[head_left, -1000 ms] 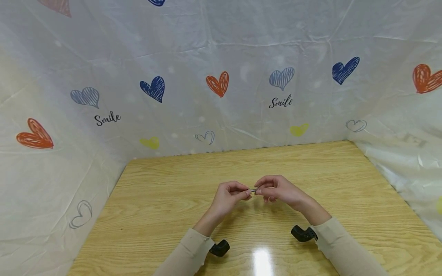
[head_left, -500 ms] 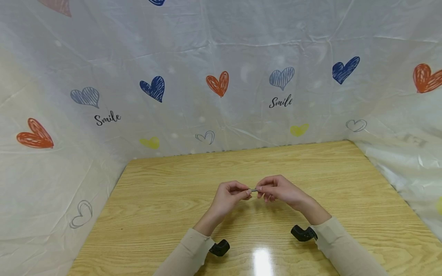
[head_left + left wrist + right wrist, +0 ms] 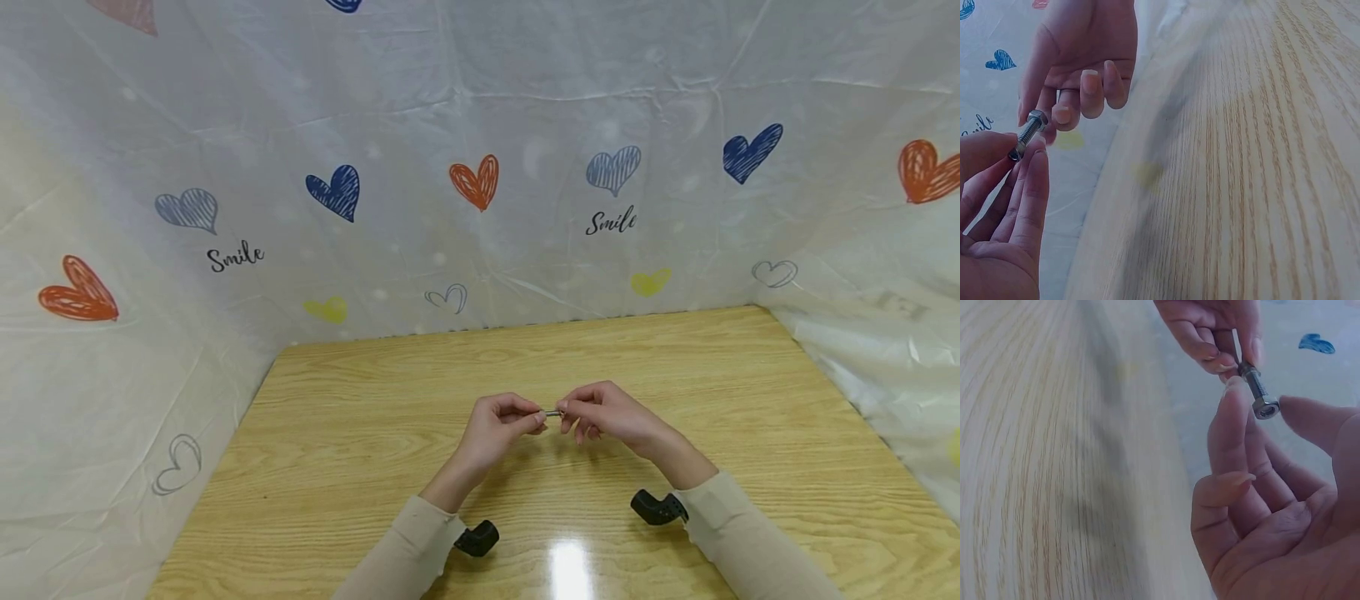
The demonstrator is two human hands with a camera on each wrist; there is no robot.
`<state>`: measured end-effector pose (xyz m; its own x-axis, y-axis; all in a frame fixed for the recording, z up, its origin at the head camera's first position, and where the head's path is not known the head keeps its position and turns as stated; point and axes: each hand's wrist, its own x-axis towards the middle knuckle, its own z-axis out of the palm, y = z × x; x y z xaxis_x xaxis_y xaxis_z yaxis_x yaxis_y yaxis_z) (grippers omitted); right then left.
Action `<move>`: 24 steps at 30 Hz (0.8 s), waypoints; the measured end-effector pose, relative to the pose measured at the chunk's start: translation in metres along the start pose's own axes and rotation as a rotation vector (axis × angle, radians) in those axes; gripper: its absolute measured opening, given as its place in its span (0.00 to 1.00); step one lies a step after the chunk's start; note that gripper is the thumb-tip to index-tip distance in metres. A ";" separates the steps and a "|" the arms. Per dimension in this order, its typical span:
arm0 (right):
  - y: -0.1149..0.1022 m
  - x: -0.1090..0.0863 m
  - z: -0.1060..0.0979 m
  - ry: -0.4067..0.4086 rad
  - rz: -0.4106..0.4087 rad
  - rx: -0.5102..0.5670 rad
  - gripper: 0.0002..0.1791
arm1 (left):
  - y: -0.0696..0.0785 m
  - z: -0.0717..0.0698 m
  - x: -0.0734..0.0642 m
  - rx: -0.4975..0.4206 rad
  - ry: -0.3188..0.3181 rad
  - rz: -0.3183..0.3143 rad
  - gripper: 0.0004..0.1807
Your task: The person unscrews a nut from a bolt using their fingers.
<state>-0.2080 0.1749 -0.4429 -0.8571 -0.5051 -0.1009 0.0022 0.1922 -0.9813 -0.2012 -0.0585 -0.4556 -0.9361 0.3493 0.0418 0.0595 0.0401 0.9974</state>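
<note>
My left hand pinches one end of a small silver bolt between thumb and fingers, above the wooden table. A hex nut sits on the bolt's other end, with bare thread showing between it and the left fingertips. My right hand has its thumb and index finger at the nut, one on either side. In the right wrist view the right thumb tip is right at the nut's edge. The other right fingers are loosely curled below. The left fingers partly hide the bolt's far end.
The wooden table spreads beneath both hands. A pale sheet printed with hearts and "Smile" hangs behind it and along both sides. Black wrist-worn devices stick out from the sleeves.
The right thumb and fingers, spread around the bolt's end a second ago, have closed in and rolled slightly at the nut. The left hand has stayed in place with the bolt.
</note>
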 end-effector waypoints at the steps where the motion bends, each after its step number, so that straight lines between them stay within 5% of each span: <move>1: 0.000 0.000 0.000 -0.003 -0.006 0.003 0.20 | 0.000 0.000 0.000 0.001 0.000 -0.001 0.07; 24: 0.003 0.001 -0.001 -0.015 -0.021 -0.005 0.19 | 0.000 -0.001 -0.001 -0.003 0.012 0.005 0.07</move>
<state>-0.2093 0.1755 -0.4455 -0.8491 -0.5218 -0.0826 -0.0183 0.1853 -0.9825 -0.2009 -0.0595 -0.4557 -0.9398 0.3383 0.0474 0.0631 0.0356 0.9974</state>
